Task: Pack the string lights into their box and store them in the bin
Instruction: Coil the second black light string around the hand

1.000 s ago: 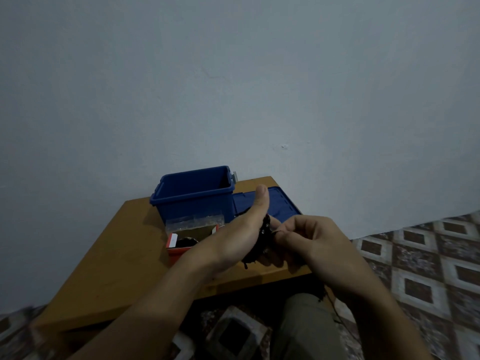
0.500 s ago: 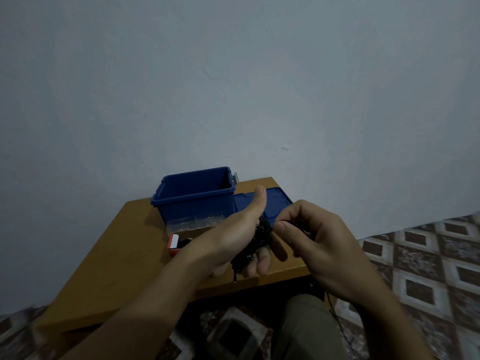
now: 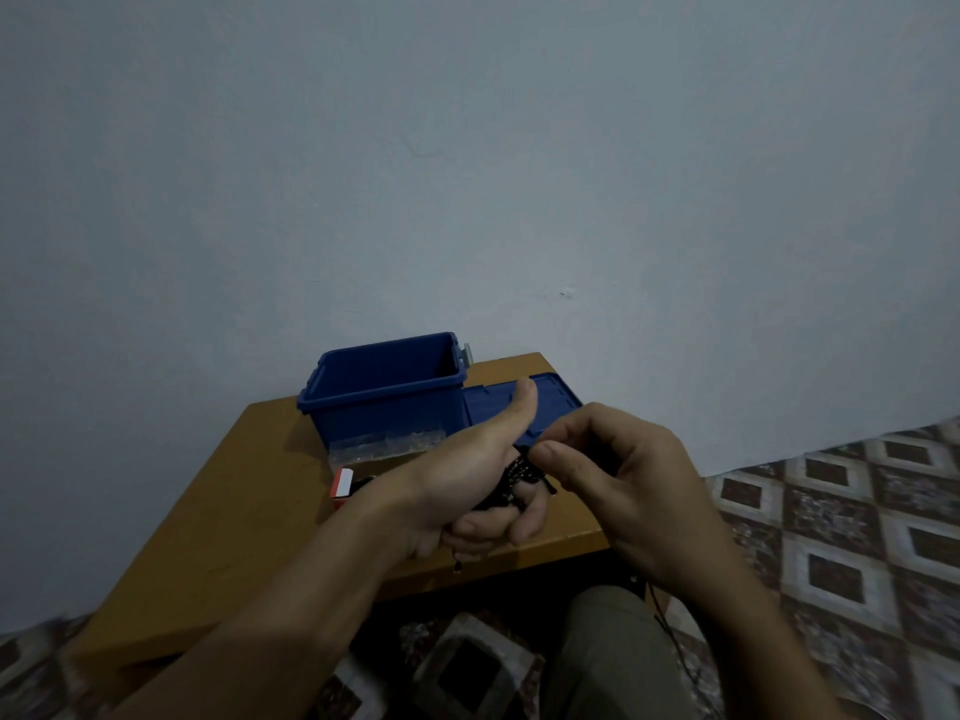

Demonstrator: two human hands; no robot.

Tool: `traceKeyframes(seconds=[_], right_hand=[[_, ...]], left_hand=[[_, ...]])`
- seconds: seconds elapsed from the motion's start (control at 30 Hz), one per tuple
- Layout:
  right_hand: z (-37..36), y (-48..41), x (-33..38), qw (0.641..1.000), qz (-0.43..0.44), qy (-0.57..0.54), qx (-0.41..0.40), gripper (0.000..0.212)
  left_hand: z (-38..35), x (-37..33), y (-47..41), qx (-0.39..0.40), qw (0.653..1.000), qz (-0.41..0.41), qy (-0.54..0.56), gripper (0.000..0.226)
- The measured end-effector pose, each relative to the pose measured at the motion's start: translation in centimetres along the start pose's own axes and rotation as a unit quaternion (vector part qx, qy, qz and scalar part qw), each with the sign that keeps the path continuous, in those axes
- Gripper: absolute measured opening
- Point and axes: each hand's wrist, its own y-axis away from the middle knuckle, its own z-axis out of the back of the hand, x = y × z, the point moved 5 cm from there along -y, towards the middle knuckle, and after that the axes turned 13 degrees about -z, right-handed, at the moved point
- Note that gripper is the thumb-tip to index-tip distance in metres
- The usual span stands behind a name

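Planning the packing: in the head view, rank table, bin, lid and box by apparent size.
Largest first: table, bin, lid, box. Lid and box are partly hidden, so their order is unsure.

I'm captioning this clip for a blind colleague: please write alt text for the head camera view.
A person's left hand grips a dark bundle of string lights above a wooden table while the right hand pinches a strand of them. Behind sit an open blue bin, its lid flat beside it, and a small red-and-white box.
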Motion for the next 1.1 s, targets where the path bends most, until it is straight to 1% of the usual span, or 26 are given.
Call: traceKeyframes(seconds=[0.03,0.13,0.27,0.47,0.63,0.7,0.8,0.87,0.93,1.03,1.1], right_hand=[[0.1,-0.1,-0.1,1.000,-0.001,-0.008,-0.006,0.016],[0.3,-0.3,-0.6,0.999,-0.014,-0.036,-0.002,0.007],[0.1,-0.4,-1.0,0.997,-0.023,-0.065,0.018,0.008],[0.2,-0.3,-0.6,0.994,-0.012,-0.101,0.041,0.014],[-0.2,-0.5,-1.3,0.986,-0.048,-0.152,0.053,0.025],[-0.3,-0.5,-1.4,0.985,-0.051,-0.154,0.060,0.024],[-0.5,-0.4,-1.4,0.985,-0.047,-0.153,0.067,0.016],[-0.5,-0.3,-1.4,0.985,-0.051,-0.147,0.070,0.011],[-0.6,-0.3,-1.5,0.986,-0.058,-0.136,0.074,0.010],[-0.8,-0.3,-1.5,0.989,-0.043,-0.119,0.076,0.005],[-1.0,-0.4,-1.5,0.990,-0.037,-0.115,0.076,0.009]], left_hand=[[0.1,0.0,0.0,0.004,1.000,0.001,0.010,0.096],[0.2,0.1,0.0,0.025,0.998,-0.009,0.063,0.097],[0.1,0.0,-0.1,0.075,0.984,-0.043,0.155,0.095],[-0.6,-1.0,0.7,0.145,0.949,-0.094,0.263,0.061],[-0.5,-1.4,0.8,0.140,0.939,-0.127,0.289,0.059],[-0.5,-1.7,1.0,0.144,0.932,-0.141,0.301,0.057],[-0.4,-2.0,1.3,0.147,0.926,-0.153,0.313,0.057],[-0.3,-2.2,1.4,0.133,0.923,-0.159,0.323,0.058],[-0.1,-2.3,1.3,0.095,0.924,-0.164,0.331,0.062],[0.2,-2.5,1.2,0.026,0.937,-0.173,0.304,0.067],[0.2,-2.7,1.2,-0.001,0.941,-0.174,0.291,0.066]])
